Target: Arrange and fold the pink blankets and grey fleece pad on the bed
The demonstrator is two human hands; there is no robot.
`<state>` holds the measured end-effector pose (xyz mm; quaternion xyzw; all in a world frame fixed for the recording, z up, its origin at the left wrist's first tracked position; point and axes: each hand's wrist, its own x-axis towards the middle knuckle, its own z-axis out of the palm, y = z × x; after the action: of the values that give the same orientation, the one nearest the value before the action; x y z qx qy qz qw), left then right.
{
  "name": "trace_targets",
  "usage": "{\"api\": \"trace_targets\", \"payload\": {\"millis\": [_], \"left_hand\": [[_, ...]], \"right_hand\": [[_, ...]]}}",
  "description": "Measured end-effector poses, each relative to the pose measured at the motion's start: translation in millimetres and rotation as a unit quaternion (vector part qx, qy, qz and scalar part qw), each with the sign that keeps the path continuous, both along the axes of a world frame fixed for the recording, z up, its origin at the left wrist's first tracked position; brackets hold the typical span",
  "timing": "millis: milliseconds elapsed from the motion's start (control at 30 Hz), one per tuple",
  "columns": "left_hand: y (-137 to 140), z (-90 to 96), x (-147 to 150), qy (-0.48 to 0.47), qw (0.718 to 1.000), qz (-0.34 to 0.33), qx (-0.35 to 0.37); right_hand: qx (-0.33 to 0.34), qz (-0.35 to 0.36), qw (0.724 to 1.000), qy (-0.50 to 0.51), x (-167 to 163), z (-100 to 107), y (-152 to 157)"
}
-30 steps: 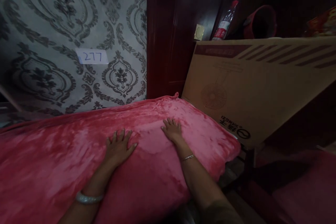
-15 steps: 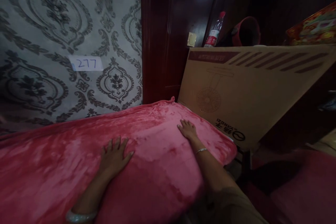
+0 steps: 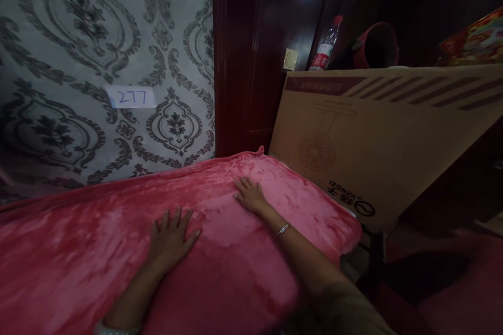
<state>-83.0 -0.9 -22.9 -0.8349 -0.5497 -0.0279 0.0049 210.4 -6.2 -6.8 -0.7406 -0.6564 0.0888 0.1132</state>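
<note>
A pink plush blanket (image 3: pixel 220 272) is spread over a raised flat surface against the wall. Flat on it, fingers spread, rests my left hand (image 3: pixel 168 241), a bracelet showing at the wrist near the bottom edge. Farther along and to the right, my right hand (image 3: pixel 250 196) also lies on the blanket with its fingers stretched out and a thin silver bangle (image 3: pixel 283 229) on the wrist. Neither hand holds anything. The fabric has lighter and darker patches where its pile lies differently, and a bunched corner sticks up by the door panel.
A large cardboard box (image 3: pixel 377 136) leans at the right of the blanket. Behind its top edge stand a plastic bottle (image 3: pixel 326 47) and a round-mouthed container (image 3: pixel 379 47). Patterned wallpaper (image 3: pixel 173 125) with a paper label (image 3: pixel 131 97) and a dark red wooden panel (image 3: pixel 247 63) rise behind.
My right hand has slid left across the blanket, closer to my left hand. My left hand stays in place. The view has shifted slightly.
</note>
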Motion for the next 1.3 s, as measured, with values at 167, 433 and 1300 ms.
{"api": "trace_targets", "payload": {"millis": [167, 433, 1300], "left_hand": [[2, -0.4, -2, -0.016, 0.999, -0.029, -0.008], [7, -3.6, -5, -0.041, 0.996, -0.081, -0.003], [20, -19.8, -10, -0.054, 0.985, -0.165, 0.021]], "right_hand": [[0.004, 0.003, 1.000, 0.012, -6, -13, 7], [0.001, -0.004, 1.000, 0.009, -4, -16, 7], [-0.041, -0.132, 0.990, -0.028, 93, -15, -17]]}}
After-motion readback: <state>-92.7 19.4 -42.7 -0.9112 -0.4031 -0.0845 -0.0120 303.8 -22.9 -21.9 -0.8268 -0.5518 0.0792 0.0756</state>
